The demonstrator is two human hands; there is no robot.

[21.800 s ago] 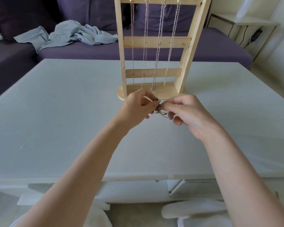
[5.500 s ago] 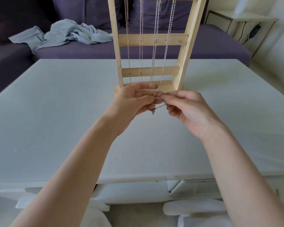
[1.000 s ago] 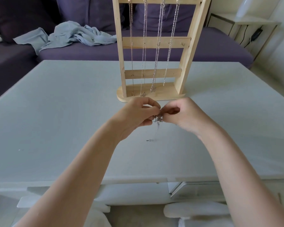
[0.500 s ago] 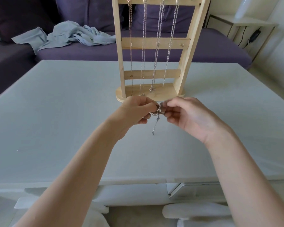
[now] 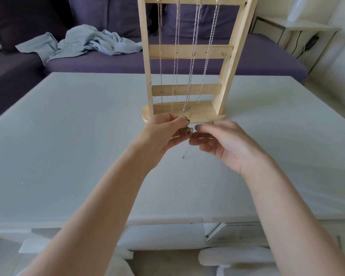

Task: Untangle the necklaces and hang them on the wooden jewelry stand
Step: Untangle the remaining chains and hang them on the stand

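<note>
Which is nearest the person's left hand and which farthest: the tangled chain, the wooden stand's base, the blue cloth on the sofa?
From the left hand:
1. Tangled chain, pinched at its fingertips.
2. Wooden stand's base, just beyond, on the table.
3. Blue cloth, far back left on the sofa.

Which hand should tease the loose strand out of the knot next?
Right, probably. The left hand pinches the tangled necklace and anchors it; the right hand sits beside it, fingers loosely curled, apparently holding nothing, nearest the loose strand dangling below.
</note>
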